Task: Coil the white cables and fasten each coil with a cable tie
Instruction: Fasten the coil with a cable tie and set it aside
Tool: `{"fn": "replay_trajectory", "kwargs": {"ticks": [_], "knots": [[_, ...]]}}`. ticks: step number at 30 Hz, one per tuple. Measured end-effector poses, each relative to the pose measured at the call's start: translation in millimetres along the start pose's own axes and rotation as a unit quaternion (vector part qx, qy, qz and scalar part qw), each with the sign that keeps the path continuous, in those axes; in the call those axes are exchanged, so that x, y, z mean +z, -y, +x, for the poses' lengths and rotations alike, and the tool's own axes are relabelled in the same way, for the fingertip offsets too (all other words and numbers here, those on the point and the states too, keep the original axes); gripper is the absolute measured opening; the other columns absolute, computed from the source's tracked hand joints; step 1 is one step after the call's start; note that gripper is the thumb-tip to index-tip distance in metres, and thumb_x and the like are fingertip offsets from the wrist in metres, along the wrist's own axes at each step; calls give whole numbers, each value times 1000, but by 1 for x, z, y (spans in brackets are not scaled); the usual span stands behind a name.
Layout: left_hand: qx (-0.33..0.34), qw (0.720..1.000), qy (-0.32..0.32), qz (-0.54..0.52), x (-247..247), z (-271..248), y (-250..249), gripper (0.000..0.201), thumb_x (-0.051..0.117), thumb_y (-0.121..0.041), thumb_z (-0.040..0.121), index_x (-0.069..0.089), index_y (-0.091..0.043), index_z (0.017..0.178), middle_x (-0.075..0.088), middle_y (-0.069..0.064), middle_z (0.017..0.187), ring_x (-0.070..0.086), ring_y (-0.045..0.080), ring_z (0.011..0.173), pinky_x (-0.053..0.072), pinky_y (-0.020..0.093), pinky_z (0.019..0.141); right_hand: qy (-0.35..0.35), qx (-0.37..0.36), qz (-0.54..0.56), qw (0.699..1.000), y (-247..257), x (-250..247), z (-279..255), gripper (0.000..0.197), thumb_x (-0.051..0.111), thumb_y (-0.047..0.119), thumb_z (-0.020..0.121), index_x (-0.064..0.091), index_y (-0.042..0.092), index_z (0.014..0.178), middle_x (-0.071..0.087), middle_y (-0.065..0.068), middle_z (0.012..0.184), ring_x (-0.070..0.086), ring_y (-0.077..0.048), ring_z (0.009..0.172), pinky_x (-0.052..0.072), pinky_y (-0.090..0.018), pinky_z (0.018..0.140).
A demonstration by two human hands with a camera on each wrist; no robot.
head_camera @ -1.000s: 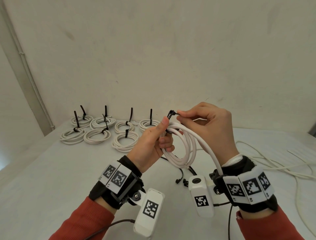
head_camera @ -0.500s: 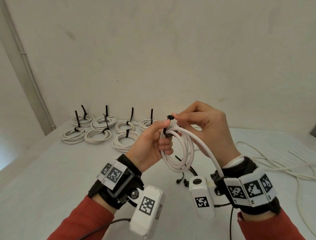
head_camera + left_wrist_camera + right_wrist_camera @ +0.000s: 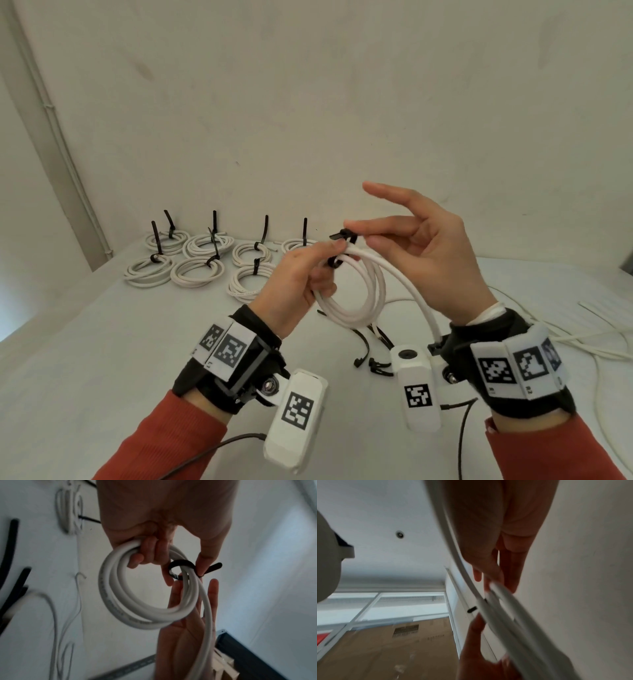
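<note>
White table [image 3: 102, 342] against plain wall [image 3: 308, 102]; tied coils [image 3: 198, 270] at back. Left hand [image 3: 294, 284] grips coil [image 3: 356, 294], pinching black tie [image 3: 342, 236]. Right hand [image 3: 428, 253] fingers spread, touching tie. Loose cables [image 3: 599, 346] right.

Seven tied coils [image 3: 197, 270] crowd the far left of the surface [image 3: 102, 359], close to the wall [image 3: 308, 102]. Loose white cables [image 3: 582, 342] trail across its right side, and spare black ties [image 3: 371, 363] lie at the middle. The near left stretch lies bare.
</note>
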State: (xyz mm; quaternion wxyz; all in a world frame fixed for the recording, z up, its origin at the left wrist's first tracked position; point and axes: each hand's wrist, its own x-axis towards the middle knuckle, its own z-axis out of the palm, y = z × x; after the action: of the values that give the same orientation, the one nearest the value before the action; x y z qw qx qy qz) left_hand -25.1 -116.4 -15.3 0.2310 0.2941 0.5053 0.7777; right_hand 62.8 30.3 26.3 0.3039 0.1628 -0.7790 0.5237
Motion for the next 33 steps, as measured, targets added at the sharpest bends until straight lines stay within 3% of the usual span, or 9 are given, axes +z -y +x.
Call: {"fn": "replay_trajectory", "kwargs": {"ticks": [2, 4, 7, 12, 16, 21, 25, 28, 33], "knots": [[108, 985, -58, 122, -6, 2, -3, 14, 75, -34, 75, 70, -20, 73, 52, -8, 54, 44, 7, 52, 36, 18, 57, 12, 23, -34, 999, 4, -7, 2, 43, 65, 2, 87, 56, 19, 127, 69, 0, 116, 61, -10, 114, 43, -29, 102], [202, 943, -111, 239, -14, 4, -4, 24, 76, -41, 73, 72, -22, 85, 71, -6, 75, 64, 9, 69, 48, 19, 65, -34, 66, -97, 993, 6, -10, 3, 22, 65, 21, 89, 67, 25, 111, 63, 11, 121, 53, -1, 118, 36, -23, 100], [278, 880, -156, 353, -23, 5, -4, 31, 71, -50, 70, 69, -30, 93, 72, -11, 84, 67, 4, 78, 49, 17, 69, -76, 148, -156, 974, 8, -3, 1, 15, 64, 44, 84, 75, 35, 80, 56, 16, 117, 44, -6, 124, 30, -26, 99], [317, 853, -156, 384, -21, 4, -5, 35, 70, -49, 73, 68, -26, 99, 70, -13, 88, 66, 0, 79, 46, 12, 67, -22, 243, -130, 961, 4, 18, -3, 21, 64, 55, 80, 76, 40, 73, 54, 12, 124, 33, -6, 133, 26, -40, 113], [331, 843, -161, 392, -21, 3, -5, 33, 70, -48, 73, 67, -28, 98, 69, -16, 87, 65, -2, 78, 45, 10, 66, -16, 260, 3, 965, 5, 22, -3, 15, 70, 37, 82, 77, 26, 73, 56, 0, 131, 34, 10, 130, 21, -36, 115], [324, 850, -173, 377, -22, 4, -5, 29, 70, -45, 73, 70, -25, 95, 71, -13, 86, 66, 1, 79, 46, 11, 67, 1, 257, 53, 965, 5, 27, -4, 14, 70, 32, 81, 76, 27, 70, 59, -7, 130, 32, 8, 133, 18, -38, 117], [305, 863, -190, 356, -27, 5, -6, 28, 67, -42, 76, 73, -19, 90, 71, -11, 78, 65, 3, 71, 46, 17, 64, 7, 253, 48, 966, 8, 32, -6, 12, 72, 40, 71, 76, 29, 68, 60, -3, 128, 32, 11, 132, 20, -33, 116], [285, 868, -226, 339, -35, 6, -9, 20, 63, -42, 76, 71, -25, 80, 65, -13, 64, 56, 1, 59, 42, 17, 57, 32, 239, 18, 970, 7, 41, -10, 10, 73, 35, 78, 76, 28, 70, 62, 5, 124, 29, 12, 132, 21, -24, 108], [263, 877, -242, 322, -40, 7, -17, 12, 66, -33, 77, 71, -23, 74, 64, -4, 62, 53, 5, 58, 42, 23, 56, 21, 223, -60, 973, -1, 51, -13, 10, 71, 43, 79, 75, 36, 75, 46, 9, 141, 17, 1, 141, 20, -41, 116]]}}
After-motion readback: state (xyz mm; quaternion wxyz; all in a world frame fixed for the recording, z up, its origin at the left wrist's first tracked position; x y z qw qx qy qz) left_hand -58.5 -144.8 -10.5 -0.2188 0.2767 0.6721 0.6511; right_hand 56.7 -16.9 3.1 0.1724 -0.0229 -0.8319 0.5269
